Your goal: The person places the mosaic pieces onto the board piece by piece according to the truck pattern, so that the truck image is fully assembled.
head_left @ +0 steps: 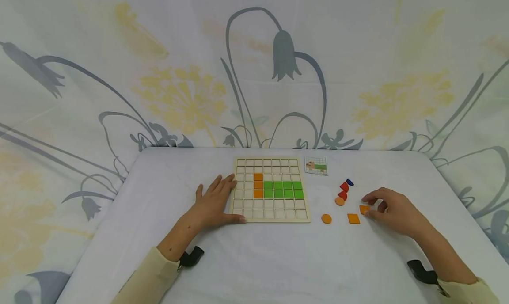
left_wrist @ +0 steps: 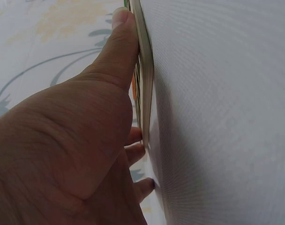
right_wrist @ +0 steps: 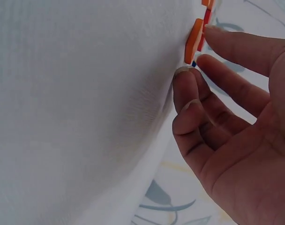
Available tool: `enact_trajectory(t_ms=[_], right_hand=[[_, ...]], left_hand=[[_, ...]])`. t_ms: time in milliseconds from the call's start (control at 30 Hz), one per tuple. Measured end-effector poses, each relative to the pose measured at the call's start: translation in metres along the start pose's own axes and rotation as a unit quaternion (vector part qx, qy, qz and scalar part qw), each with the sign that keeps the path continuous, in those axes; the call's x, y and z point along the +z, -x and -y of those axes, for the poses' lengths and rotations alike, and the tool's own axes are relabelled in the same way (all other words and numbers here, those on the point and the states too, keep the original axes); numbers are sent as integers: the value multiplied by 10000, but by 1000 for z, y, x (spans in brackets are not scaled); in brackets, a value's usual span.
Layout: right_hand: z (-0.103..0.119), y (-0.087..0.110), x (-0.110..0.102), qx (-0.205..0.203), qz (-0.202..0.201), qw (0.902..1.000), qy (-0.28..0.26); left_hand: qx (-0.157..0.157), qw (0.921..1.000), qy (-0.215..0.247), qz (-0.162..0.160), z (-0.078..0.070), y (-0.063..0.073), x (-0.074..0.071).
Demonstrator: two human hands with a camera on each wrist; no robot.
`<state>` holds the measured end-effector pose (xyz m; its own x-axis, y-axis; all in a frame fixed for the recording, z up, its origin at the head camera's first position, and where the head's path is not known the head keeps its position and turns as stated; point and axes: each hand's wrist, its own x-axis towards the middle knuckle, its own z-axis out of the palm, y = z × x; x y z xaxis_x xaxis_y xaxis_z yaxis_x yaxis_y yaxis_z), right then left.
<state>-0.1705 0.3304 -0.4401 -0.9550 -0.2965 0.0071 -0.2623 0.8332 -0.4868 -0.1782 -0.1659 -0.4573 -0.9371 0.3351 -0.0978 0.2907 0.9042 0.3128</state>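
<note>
A pale wooden grid board [head_left: 244,209] lies on the table. Three orange square tiles [head_left: 258,185] form a column on it, and several green square tiles [head_left: 283,189] fill two rows beside them. My left hand [head_left: 210,207] rests at the board's left side with fingers spread, the thumb [left_wrist: 119,47] along its near edge. To the right, my right hand [head_left: 397,213] pinches an orange square tile [right_wrist: 194,41] between thumb and index finger, at table level. Another orange square tile [head_left: 353,218] lies just left of that hand.
A small picture card [head_left: 316,166] lies beyond the board's right corner. Between board and right hand are an orange disc [head_left: 326,218], a lighter orange disc [head_left: 339,201], two red pieces [head_left: 343,187] and a dark blue half-round piece [head_left: 349,182]. A patterned cloth [head_left: 254,96] hangs behind the table.
</note>
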Motion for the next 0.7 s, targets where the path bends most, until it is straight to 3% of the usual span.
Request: enact_trajectory(t_ms=[400, 700], right_hand=[[5, -5, 5, 331, 239, 9992, -53], [23, -14, 10, 13, 54, 9999, -113]], left_hand=[[-18, 10000, -12, -25, 1, -1, 1], [-50, 10000, 38, 23, 1, -1, 1]])
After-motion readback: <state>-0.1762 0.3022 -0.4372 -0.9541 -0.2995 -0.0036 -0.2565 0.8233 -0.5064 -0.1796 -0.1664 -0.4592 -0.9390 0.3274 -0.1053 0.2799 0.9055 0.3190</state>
